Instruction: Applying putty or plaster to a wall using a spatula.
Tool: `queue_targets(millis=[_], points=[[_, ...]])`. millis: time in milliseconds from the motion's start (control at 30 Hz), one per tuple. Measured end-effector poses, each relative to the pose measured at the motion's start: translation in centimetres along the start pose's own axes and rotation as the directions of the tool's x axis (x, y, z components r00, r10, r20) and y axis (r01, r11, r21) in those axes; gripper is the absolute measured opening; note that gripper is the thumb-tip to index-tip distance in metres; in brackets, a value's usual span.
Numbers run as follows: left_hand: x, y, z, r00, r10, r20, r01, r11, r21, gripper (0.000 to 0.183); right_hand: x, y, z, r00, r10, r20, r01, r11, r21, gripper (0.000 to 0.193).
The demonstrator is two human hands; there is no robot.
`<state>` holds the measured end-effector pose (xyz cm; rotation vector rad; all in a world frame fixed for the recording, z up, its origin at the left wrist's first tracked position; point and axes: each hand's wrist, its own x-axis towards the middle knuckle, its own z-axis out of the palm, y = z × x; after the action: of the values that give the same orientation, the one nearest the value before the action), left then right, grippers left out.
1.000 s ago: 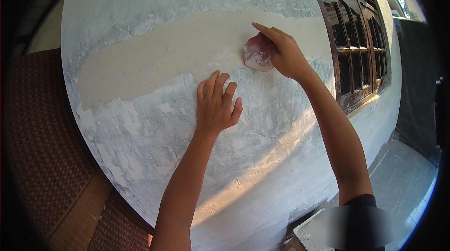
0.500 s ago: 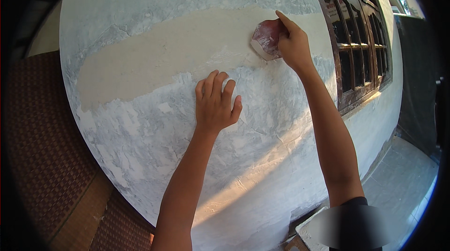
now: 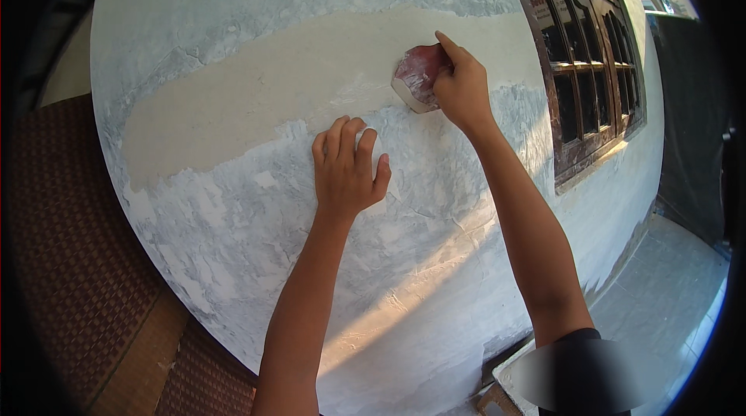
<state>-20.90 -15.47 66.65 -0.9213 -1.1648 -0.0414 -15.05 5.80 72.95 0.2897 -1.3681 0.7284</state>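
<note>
Against a plastered wall (image 3: 217, 249), a person's left forearm (image 3: 301, 299) is slanting upward, the left hand (image 3: 344, 171) holding its fingers parted and gently bent at the lower edge of a beige band (image 3: 256, 89); whether the palm is pressing the wall cannot be told. To its right, the right hand (image 3: 466, 89) is pinching a dark red scraper (image 3: 420, 74) between thumb and fingers, forefinger pointing up, the smeared, pale-edged tool lying over the band. At far left, woven brown matting (image 3: 78, 260) is showing its checkered texture; mottled blue-grey plaster is framing the smooth, matte band; at right, a dark wooden window (image 3: 575, 68) is displaying arched panes
</note>
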Motion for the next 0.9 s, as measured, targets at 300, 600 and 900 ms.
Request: queue_targets(millis=[300,600,900], points=[[-0.1,0.0,-0.1,1.0,-0.005,0.019,0.004,1.0,0.023,0.034,-1.7,-0.8,0.8,0.993,0.061,-0.097,-0.046,0.988,0.145,0.058],[-0.1,0.0,0.3,1.0,-0.004,0.026,0.003,1.0,0.027,0.035,-1.1,3.3,-1.4,0.939,0.261,-0.225,-0.261,0.965,0.03,0.059],[0.0,0.1,-0.1,1.0,-0.011,0.022,0.01,1.0,0.025,0.035,-2.1,-0.5,1.5,0.991,0.118,-0.065,-0.109,0.986,0.123,0.057]])
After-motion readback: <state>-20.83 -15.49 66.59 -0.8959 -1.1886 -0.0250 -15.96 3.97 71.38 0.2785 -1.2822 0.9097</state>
